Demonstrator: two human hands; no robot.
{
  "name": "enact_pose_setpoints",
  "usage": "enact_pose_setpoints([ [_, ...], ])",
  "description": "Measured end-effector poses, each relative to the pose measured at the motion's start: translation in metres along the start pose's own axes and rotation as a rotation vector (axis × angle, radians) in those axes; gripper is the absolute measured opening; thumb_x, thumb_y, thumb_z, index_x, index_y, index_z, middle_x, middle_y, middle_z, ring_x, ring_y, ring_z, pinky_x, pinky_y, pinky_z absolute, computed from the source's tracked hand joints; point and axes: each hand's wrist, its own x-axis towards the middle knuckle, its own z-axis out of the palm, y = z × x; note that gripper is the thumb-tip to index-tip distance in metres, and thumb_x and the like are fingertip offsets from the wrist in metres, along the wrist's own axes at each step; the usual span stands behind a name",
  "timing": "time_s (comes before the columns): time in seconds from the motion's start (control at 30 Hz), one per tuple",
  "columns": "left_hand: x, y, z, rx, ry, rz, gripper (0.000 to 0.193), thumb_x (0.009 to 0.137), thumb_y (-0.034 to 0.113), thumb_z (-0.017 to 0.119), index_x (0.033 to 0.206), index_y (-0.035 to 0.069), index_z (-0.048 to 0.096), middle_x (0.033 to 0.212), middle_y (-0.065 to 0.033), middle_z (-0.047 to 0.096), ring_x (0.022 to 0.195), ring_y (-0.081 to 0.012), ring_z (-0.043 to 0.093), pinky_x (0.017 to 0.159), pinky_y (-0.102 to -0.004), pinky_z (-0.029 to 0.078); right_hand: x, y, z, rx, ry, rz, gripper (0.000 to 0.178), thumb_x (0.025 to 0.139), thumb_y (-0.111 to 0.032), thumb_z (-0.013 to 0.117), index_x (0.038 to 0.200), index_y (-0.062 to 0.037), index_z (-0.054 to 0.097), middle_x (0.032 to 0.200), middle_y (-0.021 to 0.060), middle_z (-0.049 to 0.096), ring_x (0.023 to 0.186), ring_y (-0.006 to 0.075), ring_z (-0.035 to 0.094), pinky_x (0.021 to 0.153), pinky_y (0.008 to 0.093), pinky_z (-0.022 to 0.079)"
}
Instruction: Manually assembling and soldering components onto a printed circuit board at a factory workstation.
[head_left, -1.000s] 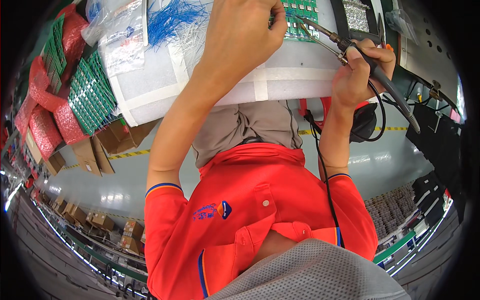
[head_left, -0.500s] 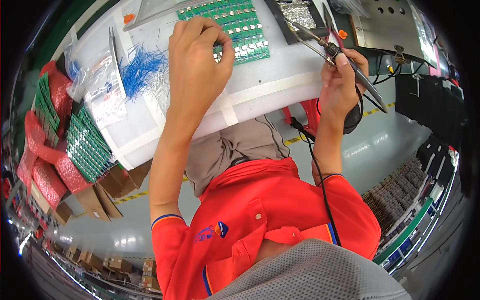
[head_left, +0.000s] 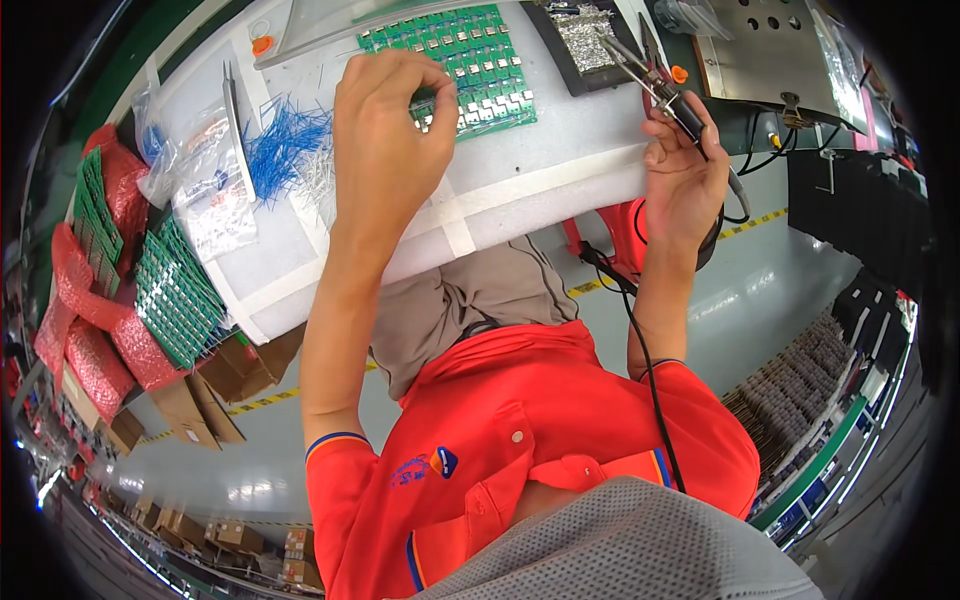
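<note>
A: What sits at the far left of the frame?

B: Stacks of green circuit panels (head_left: 175, 295) in red bubble wrap (head_left: 95, 350), then clear plastic bags (head_left: 205, 195) and a loose heap of short blue wires (head_left: 285, 150) on the white foam-topped table (head_left: 520, 185).

A: And the left hand (head_left: 385, 150)?

B: Upper middle, fingers curled and pinched over the near edge of a flat green circuit panel with rows of small silver parts (head_left: 470, 60); what it pinches is too small to tell.

A: Further right?

B: A dark tray of silvery bits (head_left: 580, 35), then the right hand (head_left: 685, 170), upper right, clenched around a black-handled soldering iron (head_left: 655, 85). Its tip points up-left toward that tray, off the panel.
</note>
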Motion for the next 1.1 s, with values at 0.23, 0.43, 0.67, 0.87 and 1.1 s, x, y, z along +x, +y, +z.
enact_pose_setpoints([
  [0.23, 0.006, 0.007, -0.005, -0.067, 0.001, -0.077, 0.007, 0.075, 0.002, 0.071, 0.078, 0.003, 0.065, 0.094, -0.0075, 0.068, 0.09, -0.0291, 0.058, 0.082, -0.0395, 0.047, -0.016, 0.001, 0.012, 0.04, -0.073, -0.075, 0.03, 0.097, -0.019, 0.057, 0.122, -0.0018, 0.053, 0.094, 0.0136, 0.063, 0.077, 0.018, 0.058, 0.06, 0.0273, 0.044],
  [0.43, 0.012, 0.03, -0.016, -0.093, -0.097, -0.068, 0.007, 0.075, -0.005, 0.065, 0.079, -0.002, 0.06, 0.089, -0.0139, 0.059, 0.088, -0.0339, 0.054, 0.077, -0.0391, 0.045, -0.015, 0.017, 0.047, -0.247, -0.038, -0.22, 0.02, 0.089, -0.001, 0.063, 0.107, -0.0024, 0.054, 0.089, 0.0079, 0.06, 0.068, 0.011, 0.054, 0.059, 0.025, 0.044],
  [0.67, 0.02, 0.032, -0.011, -0.013, -0.191, 0.007, 0.004, 0.077, -0.003, 0.063, 0.078, -0.003, 0.059, 0.096, -0.0164, 0.059, 0.093, -0.0349, 0.053, 0.081, -0.0407, 0.045, 0.008, 0.042, 0.044, -0.204, -0.155, -0.516, 0.022, 0.075, 0.012, 0.055, 0.092, -0.0006, 0.049, 0.078, 0.0094, 0.054, 0.067, 0.0126, 0.048, 0.066, 0.0257, 0.043],
  [0.87, 0.022, 0.033, -0.006, 0.007, -0.213, -0.034, 0.004, 0.077, -0.003, 0.062, 0.076, -0.004, 0.058, 0.099, -0.0175, 0.059, 0.095, -0.036, 0.053, 0.084, -0.0405, 0.046, 0.005, 0.044, 0.042, -0.252, -0.264, -0.554, 0.023, 0.071, 0.013, 0.053, 0.088, -0.0007, 0.046, 0.069, 0.0061, 0.048, 0.065, 0.0136, 0.042, 0.071, 0.0282, 0.041],
  [1.1, 0.019, 0.029, -0.008, -0.008, -0.182, -0.024, 0.005, 0.077, -0.004, 0.062, 0.077, -0.004, 0.058, 0.101, -0.0179, 0.06, 0.097, -0.0358, 0.054, 0.085, -0.0407, 0.046, 0.006, 0.048, 0.046, -0.242, -0.261, -0.497, 0.023, 0.075, 0.012, 0.058, 0.091, -0.0014, 0.048, 0.073, 0.0052, 0.049, 0.068, 0.0133, 0.046, 0.074, 0.0295, 0.045],
])
